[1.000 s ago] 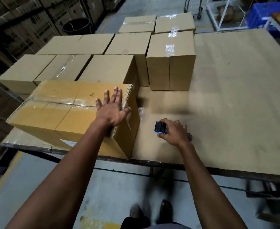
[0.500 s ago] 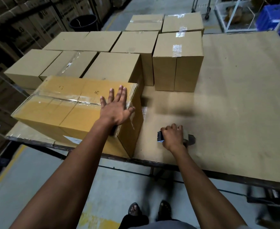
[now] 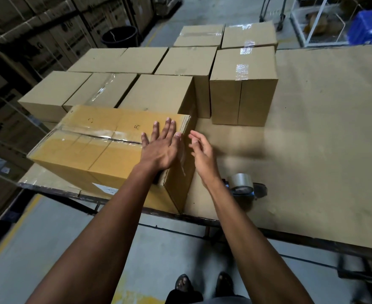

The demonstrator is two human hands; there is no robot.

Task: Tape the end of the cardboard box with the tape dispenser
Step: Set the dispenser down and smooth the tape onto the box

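Observation:
A yellowish cardboard box (image 3: 88, 150) lies at the table's near left edge, clear tape along its top seam. My left hand (image 3: 162, 145) rests flat on the box's top by its right end, fingers spread. My right hand (image 3: 201, 153) hovers open beside that right end, palm toward the box, holding nothing. The tape dispenser (image 3: 243, 186), blue with a grey tape roll, lies on the table just right of my right wrist, apart from the hand.
Several sealed brown boxes (image 3: 243, 84) stand in rows behind the yellowish box. The table (image 3: 323, 139) is covered in brown cardboard sheeting. A black bin (image 3: 120, 36) and a blue crate (image 3: 367, 27) sit beyond the table. My feet show below the table edge.
My right hand has let go of the tape dispenser and moved up-left toward the box's right end. The dispenser now lies on the table. My left hand stays on the box top.

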